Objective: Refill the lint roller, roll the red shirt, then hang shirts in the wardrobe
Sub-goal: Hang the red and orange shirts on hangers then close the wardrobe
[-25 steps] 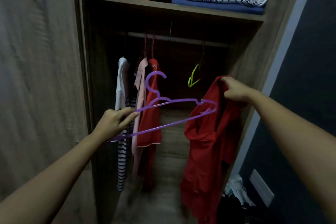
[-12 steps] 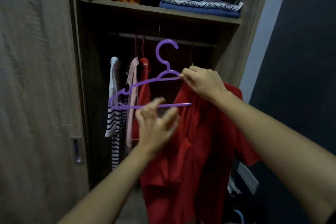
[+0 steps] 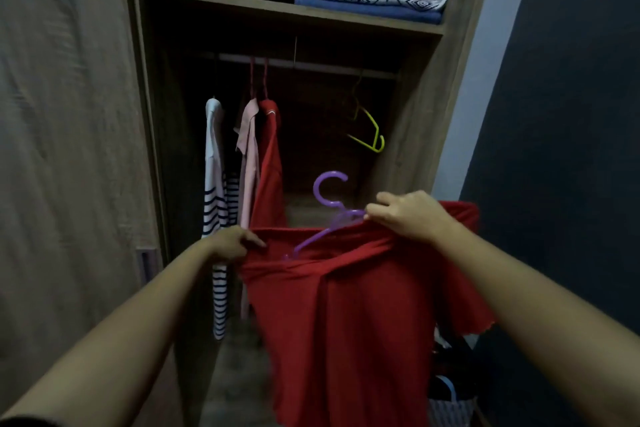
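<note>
I hold a red shirt [image 3: 349, 322] up in front of the open wardrobe. A purple hanger [image 3: 329, 215] sticks out of its top opening, hook upward, one arm down inside the cloth. My left hand [image 3: 232, 243] pinches the shirt's upper left edge. My right hand [image 3: 405, 215] grips the shirt's top together with the hanger's shoulder. The wardrobe rail [image 3: 311, 64] runs above, well clear of the hanger's hook.
On the rail hang a striped shirt [image 3: 216, 204], a pink garment [image 3: 250, 156], another red garment [image 3: 270, 163] and an empty yellow hanger [image 3: 372, 135]. Folded clothes [image 3: 370, 2] lie on the shelf above. A wardrobe door [image 3: 69, 149] stands at left, a dark wall [image 3: 571, 114] at right.
The hanger has come down and gone into the shirt's opening. My left hand, free half a second ago, now pinches the shirt's left edge. The shirt is spread wider between both hands.
</note>
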`<action>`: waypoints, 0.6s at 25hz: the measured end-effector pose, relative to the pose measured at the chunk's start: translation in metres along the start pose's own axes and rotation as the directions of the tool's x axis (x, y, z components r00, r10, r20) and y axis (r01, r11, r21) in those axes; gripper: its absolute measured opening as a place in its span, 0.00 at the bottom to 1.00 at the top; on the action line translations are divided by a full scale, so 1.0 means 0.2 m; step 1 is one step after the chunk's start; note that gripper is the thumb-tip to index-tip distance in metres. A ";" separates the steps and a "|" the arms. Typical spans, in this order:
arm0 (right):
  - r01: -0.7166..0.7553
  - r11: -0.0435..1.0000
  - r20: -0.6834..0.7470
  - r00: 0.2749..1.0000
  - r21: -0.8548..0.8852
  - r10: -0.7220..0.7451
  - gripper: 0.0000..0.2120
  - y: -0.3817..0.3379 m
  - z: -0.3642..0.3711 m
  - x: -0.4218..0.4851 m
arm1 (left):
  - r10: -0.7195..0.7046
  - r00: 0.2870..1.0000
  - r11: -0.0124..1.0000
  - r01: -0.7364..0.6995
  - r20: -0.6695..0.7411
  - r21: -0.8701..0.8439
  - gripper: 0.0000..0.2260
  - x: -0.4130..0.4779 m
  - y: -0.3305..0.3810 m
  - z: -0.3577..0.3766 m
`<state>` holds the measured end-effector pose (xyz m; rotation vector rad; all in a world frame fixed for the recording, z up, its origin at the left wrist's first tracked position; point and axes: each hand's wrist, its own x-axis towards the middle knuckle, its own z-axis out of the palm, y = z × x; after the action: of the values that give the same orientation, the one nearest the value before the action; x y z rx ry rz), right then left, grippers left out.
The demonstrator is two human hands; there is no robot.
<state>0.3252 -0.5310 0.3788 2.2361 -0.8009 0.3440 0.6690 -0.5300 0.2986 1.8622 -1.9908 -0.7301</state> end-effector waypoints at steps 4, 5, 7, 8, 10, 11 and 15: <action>-0.314 0.923 0.006 0.947 0.223 0.321 0.20 -0.21 0.03 0.05 | 0.314 0.738 0.948 -0.207 -0.598 0.242 0.09 -0.14 0.34 0.11; -0.365 0.885 0.016 0.926 0.289 0.377 0.22 -0.20 0.03 0.05 | 0.460 0.665 0.886 -0.295 -0.589 0.358 0.12 -0.18 0.37 0.15; -0.376 0.834 -0.011 0.910 0.403 0.416 0.27 -0.17 0.01 0.02 | 0.612 0.544 0.788 -0.356 -0.574 0.503 0.20 -0.23 0.35 0.13; -0.357 0.822 -0.039 0.909 0.444 0.416 0.28 -0.14 0.00 -0.01 | 0.595 0.505 0.804 -0.371 -0.625 0.465 0.22 -0.25 0.32 0.09; -0.331 0.805 -0.082 0.903 0.492 0.421 0.27 -0.11 -0.01 -0.03 | 0.535 0.510 0.844 -0.363 -0.674 0.395 0.25 -0.26 0.27 0.01; -0.334 0.801 -0.085 0.900 0.497 0.428 0.26 -0.12 -0.02 -0.03 | 0.548 0.560 0.836 -0.341 -0.622 0.430 0.26 -0.25 0.27 -0.02; -0.452 0.721 -0.035 0.835 0.525 0.550 0.20 -0.15 -0.08 0.00 | 0.531 0.664 0.847 -0.406 -0.526 0.343 0.25 -0.20 0.23 -0.12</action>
<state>0.3442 -0.5037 0.3727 2.3504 -1.3387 1.1311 0.6476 -0.4936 0.3491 1.3045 -1.9887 0.2197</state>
